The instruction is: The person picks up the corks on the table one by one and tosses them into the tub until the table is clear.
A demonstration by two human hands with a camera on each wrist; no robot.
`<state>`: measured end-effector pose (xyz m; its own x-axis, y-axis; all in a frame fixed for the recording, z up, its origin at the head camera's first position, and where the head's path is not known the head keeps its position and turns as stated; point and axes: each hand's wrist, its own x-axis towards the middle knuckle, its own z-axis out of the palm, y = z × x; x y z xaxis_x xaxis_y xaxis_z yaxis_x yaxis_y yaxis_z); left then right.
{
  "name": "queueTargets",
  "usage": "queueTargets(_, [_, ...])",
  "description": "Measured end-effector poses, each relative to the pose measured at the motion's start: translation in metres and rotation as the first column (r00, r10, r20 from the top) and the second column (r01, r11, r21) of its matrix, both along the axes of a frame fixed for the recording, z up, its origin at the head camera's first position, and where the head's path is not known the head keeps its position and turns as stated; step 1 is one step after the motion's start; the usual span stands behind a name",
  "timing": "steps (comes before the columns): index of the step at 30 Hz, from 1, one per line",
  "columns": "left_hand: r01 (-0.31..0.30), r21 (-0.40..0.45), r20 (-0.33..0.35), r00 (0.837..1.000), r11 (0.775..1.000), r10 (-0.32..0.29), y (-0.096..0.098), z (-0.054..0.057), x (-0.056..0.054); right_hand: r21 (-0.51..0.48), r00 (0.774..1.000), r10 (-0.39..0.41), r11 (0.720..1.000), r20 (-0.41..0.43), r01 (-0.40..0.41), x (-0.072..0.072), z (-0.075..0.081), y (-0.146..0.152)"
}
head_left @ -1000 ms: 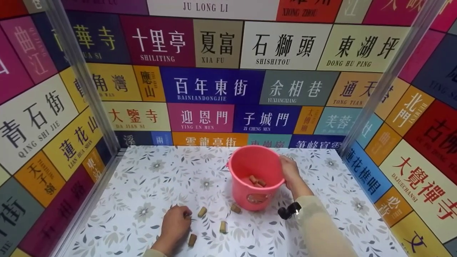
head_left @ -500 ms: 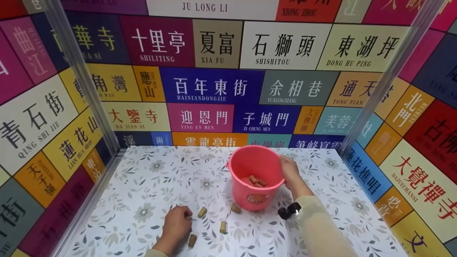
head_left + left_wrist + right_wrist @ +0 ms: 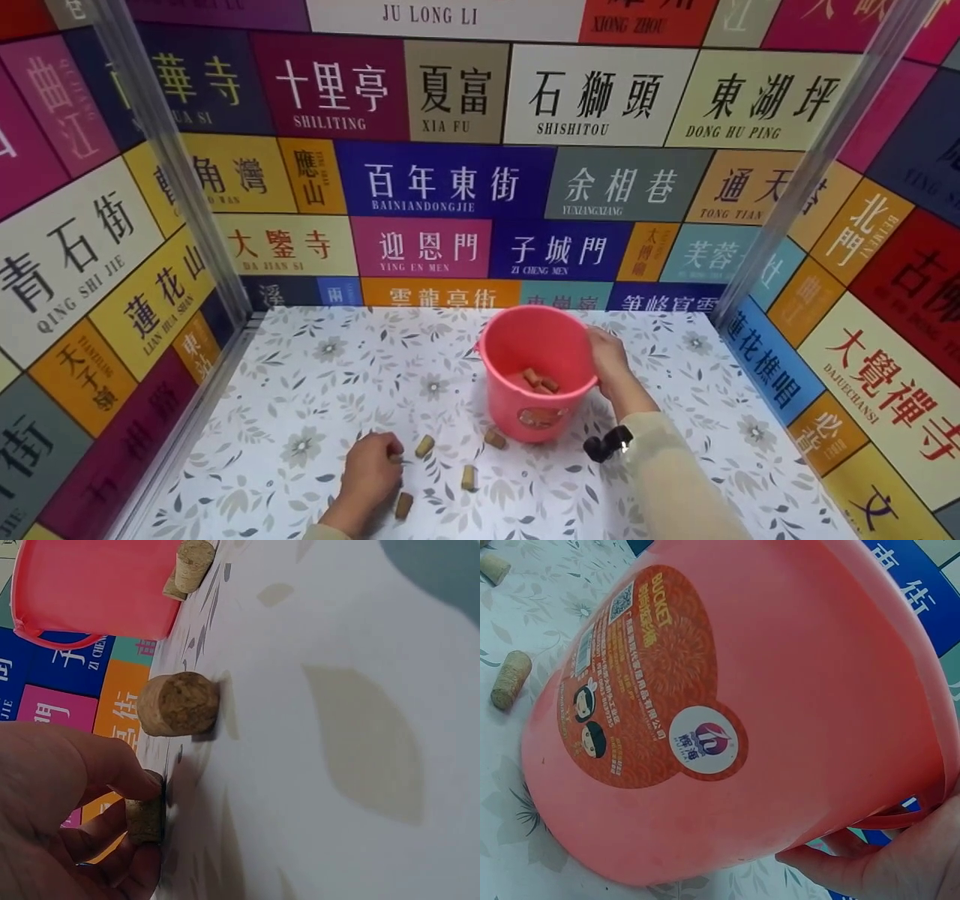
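Note:
In the left wrist view, my left hand (image 3: 45, 795) pinches a cork (image 3: 145, 822) between thumb and fingers, down at the tabletop. Another cork (image 3: 180, 703) lies just beside it. My right hand (image 3: 611, 361) grips the pink bucket (image 3: 504, 405) by its right side near the rim, where the handle attaches. Several corks (image 3: 547, 385) lie at the bottom of the bucket. On the table between the left hand and the bucket are loose corks (image 3: 424, 445), including one (image 3: 494, 438) close to the bucket's base and one (image 3: 404, 505) near the left wrist.
The table (image 3: 360, 375) wears a white cloth with grey leaves and flowers. Panels with coloured name signs (image 3: 450, 180) enclose it at the back and sides, with metal posts (image 3: 180, 165) at the corners. A small black device (image 3: 607, 444) sits at the right wrist.
The left hand has shifted very slightly within the last second, staying low at the table. The bucket, right hand and loose corks look unmoved.

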<state>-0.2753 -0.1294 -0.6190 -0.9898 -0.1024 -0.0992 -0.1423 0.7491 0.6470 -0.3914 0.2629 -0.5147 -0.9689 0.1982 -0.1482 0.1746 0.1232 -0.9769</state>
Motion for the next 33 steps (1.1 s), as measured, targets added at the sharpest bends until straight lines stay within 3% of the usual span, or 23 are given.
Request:
queueTargets(6, [0.004, -0.021, -0.065, 0.998, 1.0, -0.005, -0.001, 0.006, 0.003, 0.001, 1.0, 0.006, 1.0, 0.0, -0.006, 0.001, -0.001, 0.001])
queueTargets(18, [-0.045, 0.131, 0.044, 0.998, 0.99, 0.039, 0.006, 0.025, -0.001, 0.009, 1.0, -0.005, 1.0, -0.016, 0.006, 0.0, -0.001, 0.002])
queueTargets(30, [0.015, 0.085, -0.069, 0.998, 0.996, -0.009, 0.009, 0.035, -0.007, 0.03, 1.0, 0.011, 0.999, -0.025, -0.011, 0.0, -0.002, 0.002])
queueTargets(33, [0.04, 0.058, -0.146, 0.989, 0.998, -0.032, 0.01, 0.035, -0.009, 0.032, 1.0, 0.014, 0.999, -0.016, -0.014, 0.001, -0.001, 0.002])
